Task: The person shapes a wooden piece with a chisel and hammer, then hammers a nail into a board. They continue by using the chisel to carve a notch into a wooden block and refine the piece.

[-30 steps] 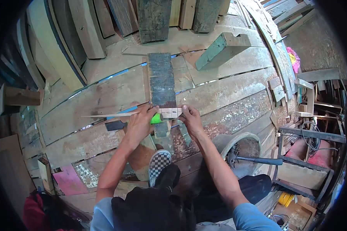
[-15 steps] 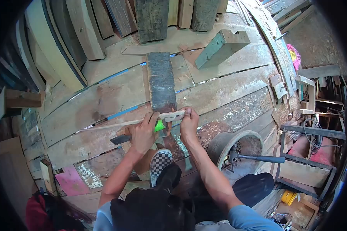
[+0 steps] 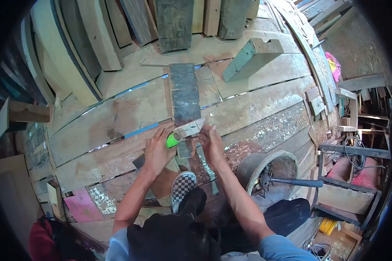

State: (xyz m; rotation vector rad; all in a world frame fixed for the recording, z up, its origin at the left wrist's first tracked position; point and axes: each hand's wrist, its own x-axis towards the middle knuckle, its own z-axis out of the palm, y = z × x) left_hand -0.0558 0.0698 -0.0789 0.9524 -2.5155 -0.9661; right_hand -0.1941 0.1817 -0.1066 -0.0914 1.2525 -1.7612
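My left hand (image 3: 157, 150) is closed around a green-handled chisel (image 3: 173, 139), its wide dark blade sticking out low on the left. The same hand also holds a pale wooden strip (image 3: 190, 127) with small dark marks or slots; my fingers hide part of it. Just right of the strip's end is my right hand (image 3: 212, 147), its fingers partly curled and apart, without a clear grip on the wood. Below both lies a dark, worn board (image 3: 184, 93) on the plank floor. My checkered shoe (image 3: 183, 187) rests near its lower end.
Timber blocks (image 3: 174, 26) and curved boards (image 3: 65, 56) stand along the back. A notched block (image 3: 248, 58) sits on the floor planks. On my right are a grey bucket (image 3: 244, 172), a dark-handled tool (image 3: 296, 182) across it, and a metal frame (image 3: 357, 151).
The wooden strip has turned and now looks shorter, its long left part out of sight. My right fingers have come off its right end. The chisel handle has tipped slightly left.
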